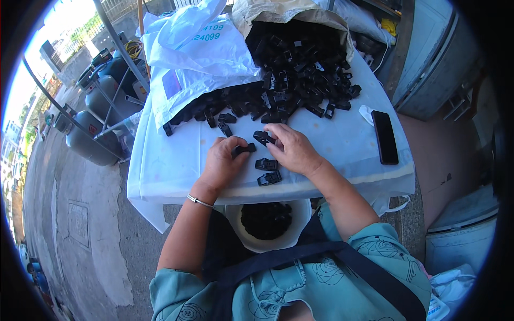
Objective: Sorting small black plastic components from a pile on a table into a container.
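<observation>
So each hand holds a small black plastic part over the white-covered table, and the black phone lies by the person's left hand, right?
Not quite. The head view shows the black phone lying on the table's right side, beyond the right hand, not by the left hand. Each hand does hold a small black part.

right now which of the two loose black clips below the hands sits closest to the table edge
The lower black clip, right by the near table edge; the other clip lies just above it, closer to the right hand.
</observation>
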Motion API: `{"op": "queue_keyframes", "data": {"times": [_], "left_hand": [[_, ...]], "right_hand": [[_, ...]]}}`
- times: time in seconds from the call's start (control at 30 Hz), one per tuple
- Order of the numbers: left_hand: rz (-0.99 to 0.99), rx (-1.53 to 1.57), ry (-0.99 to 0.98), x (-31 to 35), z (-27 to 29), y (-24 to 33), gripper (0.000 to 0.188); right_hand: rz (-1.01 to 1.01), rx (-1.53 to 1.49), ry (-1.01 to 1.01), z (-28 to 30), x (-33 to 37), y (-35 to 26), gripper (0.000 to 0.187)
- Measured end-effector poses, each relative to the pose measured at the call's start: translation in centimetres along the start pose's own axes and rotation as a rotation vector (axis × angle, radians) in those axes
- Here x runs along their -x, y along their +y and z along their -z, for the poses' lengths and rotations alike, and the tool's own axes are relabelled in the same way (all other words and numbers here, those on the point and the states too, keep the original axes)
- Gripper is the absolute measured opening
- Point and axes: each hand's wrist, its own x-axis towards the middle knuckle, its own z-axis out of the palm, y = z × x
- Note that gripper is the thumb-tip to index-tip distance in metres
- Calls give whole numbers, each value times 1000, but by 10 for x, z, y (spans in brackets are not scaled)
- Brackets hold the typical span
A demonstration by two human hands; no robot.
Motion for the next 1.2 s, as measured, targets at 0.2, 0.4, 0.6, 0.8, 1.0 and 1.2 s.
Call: {"op": "queue_keyframes", "data": {"times": [0.2, 0.4, 0.6, 0.8, 1.0, 1.2], "left_hand": [[-21, 95, 55, -1, 0, 6, 67], [-41, 70, 26, -3, 0, -1, 71], [-48, 90, 2, -5, 1, -1, 70], [-150, 66, 34, 0, 6, -3, 63], [-44, 16, 192, -12, 26, -10, 43], [-116, -312, 180, -23, 21, -9, 31]], "right_hand": [[225, -82, -105, -8, -9, -4, 23], [324, -154, -115, -14, -12, 1, 23], [370, -206, -139, -16, -15, 1, 24], [331, -157, -211, -13, -14, -1, 25], [339, 102, -263, -11, -7, -1, 24], [145, 274, 136, 12, -19, 3, 25]]}}
